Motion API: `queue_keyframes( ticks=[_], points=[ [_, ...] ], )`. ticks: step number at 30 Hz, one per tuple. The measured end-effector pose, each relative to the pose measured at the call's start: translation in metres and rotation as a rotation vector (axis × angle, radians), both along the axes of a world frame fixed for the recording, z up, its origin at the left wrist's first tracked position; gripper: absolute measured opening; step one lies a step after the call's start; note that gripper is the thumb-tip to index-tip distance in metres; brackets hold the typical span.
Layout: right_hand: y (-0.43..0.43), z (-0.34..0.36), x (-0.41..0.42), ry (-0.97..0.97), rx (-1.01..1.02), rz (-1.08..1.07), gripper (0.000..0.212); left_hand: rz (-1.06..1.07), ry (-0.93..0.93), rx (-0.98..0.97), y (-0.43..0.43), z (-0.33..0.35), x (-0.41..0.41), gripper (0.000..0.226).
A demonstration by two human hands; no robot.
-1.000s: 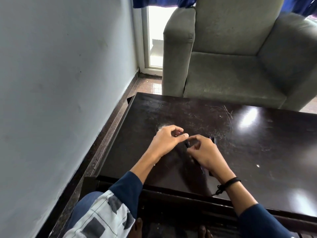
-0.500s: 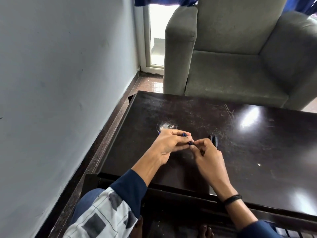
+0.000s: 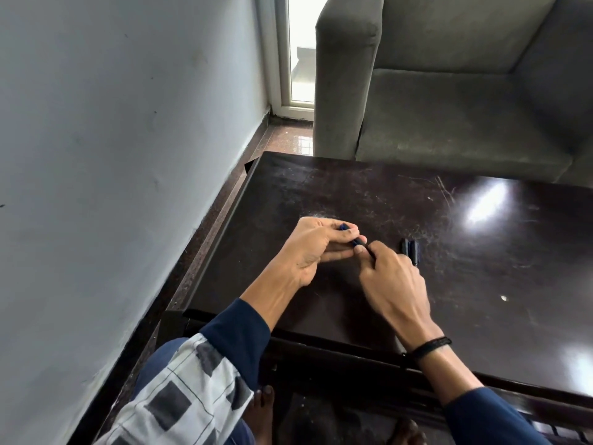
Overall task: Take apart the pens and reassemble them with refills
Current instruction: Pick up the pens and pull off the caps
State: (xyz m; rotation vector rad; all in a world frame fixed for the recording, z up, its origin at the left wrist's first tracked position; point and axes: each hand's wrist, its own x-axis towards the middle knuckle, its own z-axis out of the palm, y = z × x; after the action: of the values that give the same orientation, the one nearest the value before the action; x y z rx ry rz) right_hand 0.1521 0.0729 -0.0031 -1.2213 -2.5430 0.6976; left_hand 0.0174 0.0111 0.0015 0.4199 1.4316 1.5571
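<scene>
**Pen work at a dark table**

Left hand [image 3: 316, 248] with fingers curled round blue pen [image 3: 356, 241]; right hand [image 3: 394, 284] pinching the pen's right end, fingertips meeting the left's; black wristband [image 3: 430, 346] on right wrist; dark pen parts [image 3: 410, 250] lying on table [image 3: 481, 300], just beside right hand; grey armchair [image 3: 449, 107] beyond table; pale wall [image 3: 112, 155] at left.

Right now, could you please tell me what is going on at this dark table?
A person seated at the dark glossy wooden table is working on a slim blue pen with both bare hands. The left hand grips the pen's body, while the right hand pinches its end, just above the tabletop. Whether the piece is being pulled out or pushed in cannot be told. Some small black pen parts lie on the table just beyond the right hand.
</scene>
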Motion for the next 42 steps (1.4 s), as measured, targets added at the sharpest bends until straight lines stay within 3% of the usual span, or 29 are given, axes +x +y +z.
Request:
queue_keyframes(
  ticks=[7,13,16,18,22,25,34,39,42],
  points=[
    [0.002,-0.003,0.0,0.024,-0.129,-0.041,0.041,0.025,0.015,-0.011,0.0,0.001,0.001,0.007],
    [0.012,-0.005,-0.002,-0.002,-0.297,0.041,0.018,0.158,-0.006,-0.027,0.003,-0.004,-0.009,0.016],
    [0.016,-0.005,0.001,0.06,-0.338,0.009,0.017,0.277,0.021,-0.039,0.003,-0.004,-0.018,0.014],
    [0.018,-0.004,0.003,0.215,-0.472,-0.066,0.015,0.304,0.176,-0.122,0.002,-0.008,-0.024,0.019],
    [0.022,0.006,0.001,0.593,-0.841,-0.288,0.011,0.016,0.898,-0.562,0.0,-0.012,-0.014,0.038],
    [0.026,0.014,0.004,0.72,-0.897,-0.378,0.014,-0.159,1.082,-0.661,-0.001,-0.009,0.005,0.041],
    [0.03,0.015,0.009,0.757,-0.875,-0.342,0.012,-0.279,1.159,-0.663,0.0,-0.014,0.015,0.037],
    [0.033,0.009,0.008,0.735,-0.853,-0.349,0.014,-0.189,1.231,-0.679,0.0,-0.013,0.007,0.034],
    [0.035,0.007,0.008,0.738,-0.839,-0.342,0.016,-0.082,0.896,-0.461,0.002,-0.011,-0.001,0.034]
  ],
)
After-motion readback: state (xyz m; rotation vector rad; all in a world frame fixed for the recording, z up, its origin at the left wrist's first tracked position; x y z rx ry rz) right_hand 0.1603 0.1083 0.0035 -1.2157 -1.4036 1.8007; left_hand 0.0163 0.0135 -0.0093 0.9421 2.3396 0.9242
